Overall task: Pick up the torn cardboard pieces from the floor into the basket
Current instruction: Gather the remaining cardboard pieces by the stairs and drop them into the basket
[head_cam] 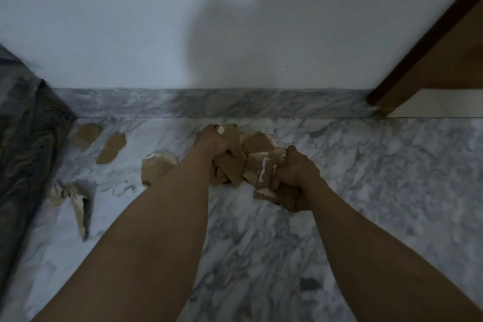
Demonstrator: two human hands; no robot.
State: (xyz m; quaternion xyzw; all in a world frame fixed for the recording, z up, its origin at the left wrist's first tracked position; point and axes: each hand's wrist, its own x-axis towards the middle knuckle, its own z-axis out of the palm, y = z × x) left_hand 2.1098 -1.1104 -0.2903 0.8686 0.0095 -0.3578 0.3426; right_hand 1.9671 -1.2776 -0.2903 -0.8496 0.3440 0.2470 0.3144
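A heap of torn brown cardboard pieces (257, 148) lies on the marble floor close to the wall. My left hand (218, 141) grips a bunch of pieces (230, 168) at the heap's left side. My right hand (296, 167) grips another bunch (264, 172) at its right side, with more torn scraps sticking out below the fist. Loose pieces lie to the left: one (154, 168) beside my left forearm, two flat ones (112, 148) (87, 134) nearer the wall, and a crumpled pale strip (75, 200). No basket is in view.
A white wall with a grey marble skirting (235, 102) runs across ahead. A dark patterned cloth or furniture edge (23, 138) stands at the left. A brown wooden door frame (428, 42) is at the upper right. Marble floor (392, 191) stretches to the right and toward me.
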